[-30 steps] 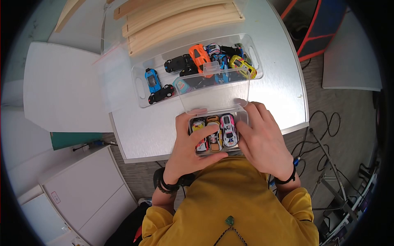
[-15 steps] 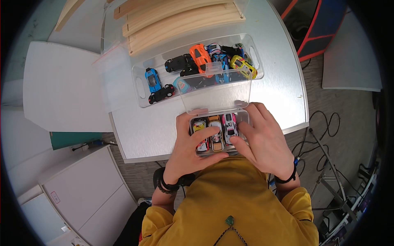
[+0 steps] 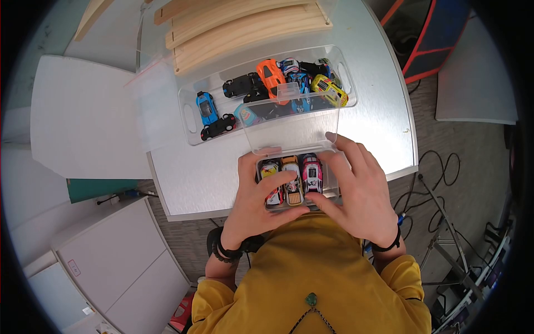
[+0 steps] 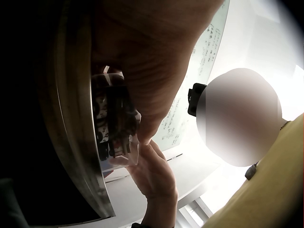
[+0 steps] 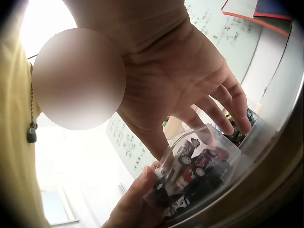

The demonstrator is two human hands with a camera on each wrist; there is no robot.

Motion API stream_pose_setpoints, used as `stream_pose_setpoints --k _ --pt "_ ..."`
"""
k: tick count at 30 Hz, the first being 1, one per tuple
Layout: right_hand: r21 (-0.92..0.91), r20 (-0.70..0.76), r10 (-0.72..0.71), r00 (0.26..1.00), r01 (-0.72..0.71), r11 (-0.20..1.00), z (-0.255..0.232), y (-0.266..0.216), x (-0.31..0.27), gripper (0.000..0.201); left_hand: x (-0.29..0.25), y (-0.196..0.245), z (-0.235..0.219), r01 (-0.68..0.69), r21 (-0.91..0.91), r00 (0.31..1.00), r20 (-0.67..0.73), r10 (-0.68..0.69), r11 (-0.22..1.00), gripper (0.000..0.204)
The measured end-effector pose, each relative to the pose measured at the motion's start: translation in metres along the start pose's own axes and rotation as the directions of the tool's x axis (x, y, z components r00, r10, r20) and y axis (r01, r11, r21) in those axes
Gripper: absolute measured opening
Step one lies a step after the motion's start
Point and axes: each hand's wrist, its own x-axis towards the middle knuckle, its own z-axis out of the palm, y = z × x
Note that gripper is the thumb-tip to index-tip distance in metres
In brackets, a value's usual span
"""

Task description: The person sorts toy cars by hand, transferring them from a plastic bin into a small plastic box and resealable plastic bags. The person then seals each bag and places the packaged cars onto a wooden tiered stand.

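Note:
A small clear plastic box (image 3: 330, 182) with its lid (image 3: 295, 131) raised stands at the table's near edge. Three toy cars lie side by side in it: a red and yellow one (image 3: 271, 168), a tan and white one (image 3: 293, 197) and a pink and white one (image 3: 312, 173). My left hand (image 3: 250, 192) grips the box from the left, thumb along its near side, one finger over the middle car. Spread fingers of my right hand (image 3: 364, 197) reach along the box's right side. Its thumb tip is by the pink and white car's near end.
Behind the lid, a long clear bin (image 3: 187, 119) holds more toy cars, among them an orange one (image 3: 271, 78), a blue one (image 3: 206, 108) and a yellow one (image 3: 329, 89). Wooden slats (image 3: 245, 36) lie farther back. Cables (image 3: 445, 167) trail on the floor at right.
The pink and white car has turned slightly and sits straighter beside the middle car. My right fingers have lifted and straightened away from it. The left hand keeps its hold.

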Motion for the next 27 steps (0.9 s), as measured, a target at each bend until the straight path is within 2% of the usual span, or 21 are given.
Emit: stream_pose_setpoints --k 3,11,27 --pt "-0.034 0.003 -0.032 0.999 0.032 0.999 -0.0013 0.0007 0.0004 0.058 -0.0003 0.0003 0.0001 0.004 -0.005 1.0 0.004 -0.004 1.0 0.071" --pt "0.028 -0.012 -0.034 0.999 0.034 0.999 0.0053 0.0041 0.0016 0.039 -0.0015 -0.001 0.0002 0.009 -0.005 1.0 0.007 -0.009 1.0 0.072" --pt "0.015 -0.033 -0.024 0.999 0.024 1.0 0.0039 0.0019 -0.0037 0.047 -0.0029 -0.0055 0.0027 -0.016 -0.048 1.0 -0.02 0.015 0.999 0.079"
